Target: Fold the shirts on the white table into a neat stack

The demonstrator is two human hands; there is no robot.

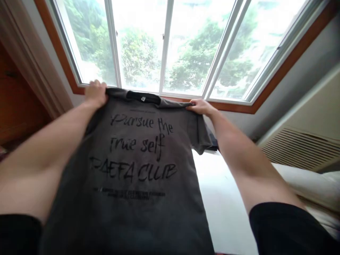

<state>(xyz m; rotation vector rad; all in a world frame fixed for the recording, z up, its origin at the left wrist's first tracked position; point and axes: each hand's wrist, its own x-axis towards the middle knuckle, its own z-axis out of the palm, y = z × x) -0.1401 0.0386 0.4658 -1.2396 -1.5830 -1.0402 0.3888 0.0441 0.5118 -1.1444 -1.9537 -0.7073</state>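
A dark grey T-shirt with black lettering hangs spread out in front of me, its collar at the top. My left hand is closed on the shoulder at the left. At the other shoulder, my right hand pinches the cloth, and a short sleeve droops below it. Both arms are stretched forward. The lower part of the shirt runs out of view at the bottom.
Behind the shirt is a wide window with a brown frame. A white surface lies below at the right. Further right stands a pale unit with a slatted vent. A curtain hangs at the left.
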